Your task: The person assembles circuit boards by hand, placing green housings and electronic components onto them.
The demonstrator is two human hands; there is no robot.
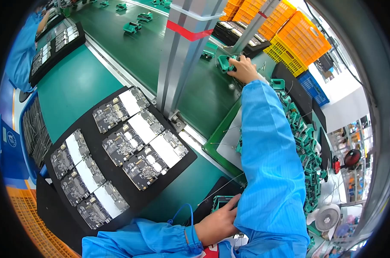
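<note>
My right arm stretches far forward over the green belt, and my right hand (245, 70) is closed on a small green plastic housing (224, 63). Low in the middle, my left hand (216, 221) bends around the near side of another green plastic housing (222, 201). Its fingertips are partly covered by my right sleeve. A blue cord band (193, 234) circles my left wrist, its loop rising beside it. To the left of my hands, a black foam tray (117, 180) carries two rows of circuit boards (125, 144) with white strips across them.
A grey metal post (178, 56) with red tape rises beside the conveyor belt (130, 56). Many green housings (313, 172) are heaped right of my arm. Orange crates (304, 38) stand at the back right. A person in a blue sleeve (21, 56) is at far left, near another board tray (57, 51).
</note>
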